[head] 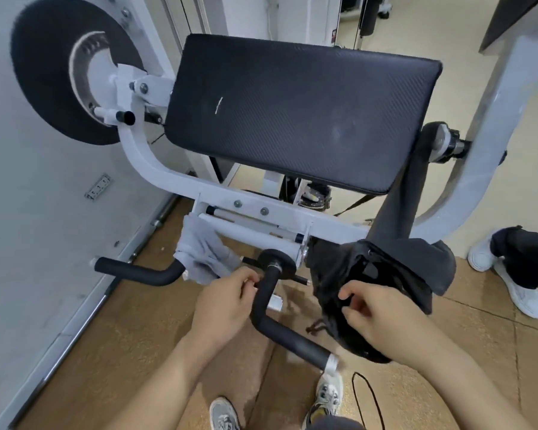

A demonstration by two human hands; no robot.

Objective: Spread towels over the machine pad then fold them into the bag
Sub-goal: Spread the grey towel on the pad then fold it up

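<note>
The black machine pad (298, 110) tilts across the middle of the view with nothing lying on it. A light grey towel (204, 252) hangs bunched from the white frame at the pad's lower left. A dark grey towel (407, 218) drapes down the pad's right side. The black drawstring bag (345, 293) hangs below that dark towel. My right hand (382, 318) pinches the bag's fabric. My left hand (227, 302) sits beside the black handle bar (267, 302), just under the light towel, fingers curled; what it holds is unclear.
White machine frame (255, 209) and two padded handles (137, 270) stick out toward me. A black weight disc (53, 72) is at upper left by the wall. Another person's white shoes (522, 296) stand at right. My own shoes (326, 395) and a black cord (370, 395) are below.
</note>
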